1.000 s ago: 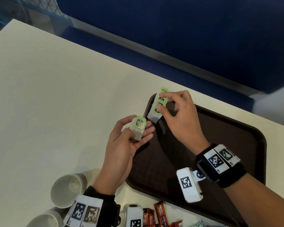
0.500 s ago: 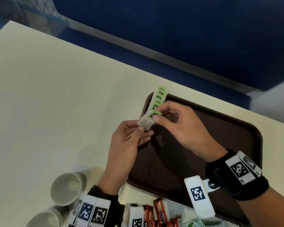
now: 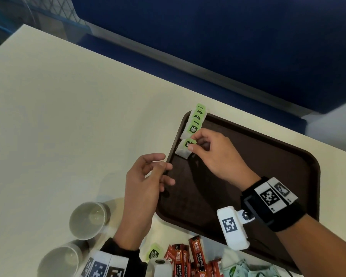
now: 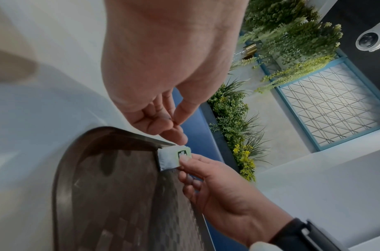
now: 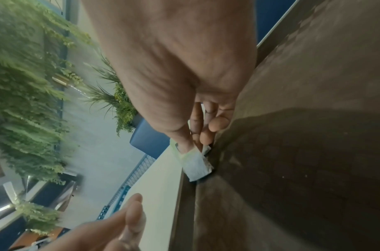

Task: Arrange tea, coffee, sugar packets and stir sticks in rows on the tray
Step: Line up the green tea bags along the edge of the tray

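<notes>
A brown tray [image 3: 268, 156] lies on the cream table. Along its far left rim stands a row of green-labelled tea bags [image 3: 195, 122]. My right hand [image 3: 196, 145] pinches one more tea bag [image 3: 185, 148] by its green tag, just below that row at the tray's left edge; the same tea bag [image 4: 174, 157] [image 5: 195, 166] shows in both wrist views. My left hand [image 3: 160, 168] hovers beside the tray's left rim, fingers loosely curled and holding nothing.
Two paper cups [image 3: 88, 218] stand at the near left. Red coffee sachets [image 3: 190, 258], a loose tea bag [image 3: 154, 253] and pale green packets [image 3: 246, 269] lie along the near edge. A blue bench runs behind the table.
My left hand has let go of the tea bag and drawn back toward me. My right hand now holds that bag alone and has carried it to the tray's left rim, below the row.
</notes>
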`<move>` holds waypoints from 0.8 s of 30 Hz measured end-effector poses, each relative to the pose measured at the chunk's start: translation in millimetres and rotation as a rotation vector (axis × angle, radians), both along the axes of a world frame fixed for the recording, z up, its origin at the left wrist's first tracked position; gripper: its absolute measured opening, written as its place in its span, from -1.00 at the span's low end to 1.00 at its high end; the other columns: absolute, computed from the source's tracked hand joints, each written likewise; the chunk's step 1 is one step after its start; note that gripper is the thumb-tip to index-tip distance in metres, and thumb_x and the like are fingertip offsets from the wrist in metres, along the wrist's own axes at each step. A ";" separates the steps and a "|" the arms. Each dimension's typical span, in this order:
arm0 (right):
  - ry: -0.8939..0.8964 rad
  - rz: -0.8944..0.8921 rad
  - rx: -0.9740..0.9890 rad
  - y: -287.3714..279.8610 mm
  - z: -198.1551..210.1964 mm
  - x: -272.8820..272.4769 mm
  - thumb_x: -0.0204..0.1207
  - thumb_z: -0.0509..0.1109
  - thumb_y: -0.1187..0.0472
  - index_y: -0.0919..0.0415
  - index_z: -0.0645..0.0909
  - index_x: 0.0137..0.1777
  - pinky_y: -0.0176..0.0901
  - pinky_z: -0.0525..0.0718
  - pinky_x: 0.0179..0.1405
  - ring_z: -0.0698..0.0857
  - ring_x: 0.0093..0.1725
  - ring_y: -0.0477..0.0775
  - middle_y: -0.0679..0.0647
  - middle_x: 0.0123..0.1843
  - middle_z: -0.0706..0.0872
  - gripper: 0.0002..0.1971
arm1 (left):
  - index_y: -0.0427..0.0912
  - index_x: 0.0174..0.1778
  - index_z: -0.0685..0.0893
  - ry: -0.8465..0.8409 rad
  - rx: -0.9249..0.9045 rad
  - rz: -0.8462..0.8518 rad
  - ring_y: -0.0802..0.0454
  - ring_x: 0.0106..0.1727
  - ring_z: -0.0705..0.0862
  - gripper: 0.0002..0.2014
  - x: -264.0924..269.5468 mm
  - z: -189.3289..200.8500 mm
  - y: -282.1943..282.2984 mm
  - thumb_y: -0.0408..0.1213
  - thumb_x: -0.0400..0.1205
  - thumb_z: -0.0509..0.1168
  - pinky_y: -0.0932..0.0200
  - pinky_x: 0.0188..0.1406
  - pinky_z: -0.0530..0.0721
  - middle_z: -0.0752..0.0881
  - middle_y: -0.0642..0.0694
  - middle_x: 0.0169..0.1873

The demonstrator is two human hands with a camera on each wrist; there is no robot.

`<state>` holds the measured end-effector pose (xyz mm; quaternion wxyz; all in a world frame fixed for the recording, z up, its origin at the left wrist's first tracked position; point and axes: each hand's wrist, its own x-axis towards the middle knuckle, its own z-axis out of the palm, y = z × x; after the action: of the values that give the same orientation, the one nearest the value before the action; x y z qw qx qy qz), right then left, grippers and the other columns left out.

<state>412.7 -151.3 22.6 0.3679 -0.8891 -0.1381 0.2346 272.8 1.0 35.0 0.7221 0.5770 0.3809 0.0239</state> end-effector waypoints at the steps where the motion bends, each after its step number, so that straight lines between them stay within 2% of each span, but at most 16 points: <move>1: -0.034 -0.010 -0.014 2.7 -1.7 0.5 0.70 0.55 0.09 -0.03 0.72 0.12 -0.61 0.56 -0.16 0.72 -0.04 -0.26 -0.18 0.02 0.78 -0.92 | -0.13 0.19 0.80 0.001 -0.002 0.000 -0.03 -0.34 0.81 -0.87 -2.0 0.1 -0.4 -0.39 0.81 0.36 0.08 -0.25 0.64 0.90 -0.14 -0.09; 3: -0.117 -0.035 -0.036 7.6 -6.2 1.4 0.69 0.55 0.11 -0.05 0.69 0.09 -0.61 0.53 -0.18 0.68 -0.07 -0.24 -0.16 0.03 0.73 -0.91 | -0.12 0.18 0.80 0.002 -0.001 -0.004 -0.02 -0.34 0.82 -0.87 -5.4 0.3 -0.6 -0.38 0.81 0.36 0.08 -0.23 0.64 0.90 -0.12 -0.09; 5: -0.184 -0.064 -0.044 10.5 -12.7 2.7 0.67 0.56 0.12 -0.06 0.68 0.07 -0.52 0.52 -0.17 0.66 -0.10 -0.19 -0.10 0.04 0.69 -0.89 | -0.11 0.18 0.80 0.001 0.004 -0.004 -0.02 -0.33 0.82 -0.86 -8.3 0.3 -0.3 -0.38 0.81 0.36 0.06 -0.22 0.63 0.90 -0.11 -0.10; 10: -0.233 -0.102 -0.047 10.0 -22.2 3.5 0.67 0.56 0.12 -0.05 0.68 0.07 -0.41 0.50 -0.14 0.62 -0.15 -0.18 -0.07 -0.01 0.67 -0.89 | -0.09 0.17 0.81 0.006 0.009 -0.006 -0.03 -0.31 0.82 -0.85 -15.2 -1.2 1.4 -0.38 0.80 0.36 0.03 -0.20 0.63 0.90 -0.10 -0.09; 15: -0.254 -0.106 -0.045 8.9 -22.5 3.5 0.66 0.57 0.08 -0.09 0.64 0.10 -0.19 0.65 -0.12 0.64 -0.14 -0.13 -0.11 -0.01 0.66 -0.85 | -0.07 0.17 0.81 0.006 0.022 -0.016 -0.02 -0.30 0.83 -0.84 -21.1 -2.1 0.0 -0.38 0.81 0.36 0.03 -0.19 0.64 0.90 -0.09 -0.09; 17: -0.285 -0.124 -0.049 7.4 -18.7 1.2 0.66 0.57 0.05 -0.09 0.63 0.18 -0.13 0.71 -0.08 0.65 -0.12 -0.13 -0.13 0.07 0.62 -0.80 | -0.06 0.17 0.81 0.005 0.029 -0.022 -0.03 -0.29 0.83 -0.84 -23.3 -2.8 -0.6 -0.38 0.81 0.36 0.01 -0.18 0.65 0.90 -0.08 -0.09; 21: -0.348 -0.157 -0.003 -2.0 -4.2 -10.7 0.68 0.55 0.07 -0.02 0.62 0.31 -0.34 0.63 -0.04 0.64 -0.09 -0.21 -0.09 0.21 0.55 -0.73 | -0.10 0.18 0.80 -0.022 0.023 -0.052 -0.04 -0.22 0.85 -0.85 -29.4 2.0 -1.2 -0.39 0.78 0.39 0.02 -0.14 0.69 0.90 -0.11 -0.08; 24: -0.311 -0.138 0.030 -9.9 7.6 -33.5 0.68 0.55 0.11 -0.02 0.64 0.28 -0.44 0.58 0.06 0.62 -0.03 -0.29 -0.09 0.19 0.58 -0.77 | -0.11 0.17 0.82 -0.020 0.067 -0.098 0.04 -0.04 0.88 -0.87 -37.9 1.6 0.7 -0.37 0.75 0.45 0.17 0.02 0.77 0.91 -0.09 -0.05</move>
<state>379.2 -161.2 30.2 0.3705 -0.9165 -0.1354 0.0664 234.9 1.7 36.6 0.7064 0.6187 0.3437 0.0070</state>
